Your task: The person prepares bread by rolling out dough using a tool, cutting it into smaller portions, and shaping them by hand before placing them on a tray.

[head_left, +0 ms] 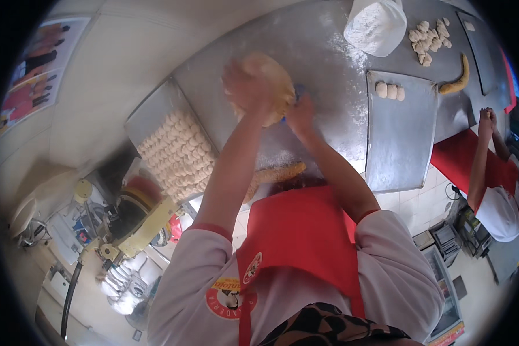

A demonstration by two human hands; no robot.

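A large, rounded mass of pale yellow dough (275, 72) lies on the metal table in front of me. My left hand (245, 83) rests flat on its left part, the fingers spread but blurred by motion. At the dough's right edge, my right hand (300, 112) is closed round a blue tool (299, 92), which looks like a dough scraper and is mostly hidden by the hand and dough. A long yellowish-brown strip of dough (279, 173) lies along the near table edge, between my forearms.
Left stands a tray (150, 106) with rows of shaped dough pieces (176, 153). Right is another tray (398, 138) bearing three dough pieces (390, 91). Beyond are a flour bag (376, 26), loose dough pieces (429, 39) and a dough roll (457, 78). A co-worker (496, 179) stands far right.
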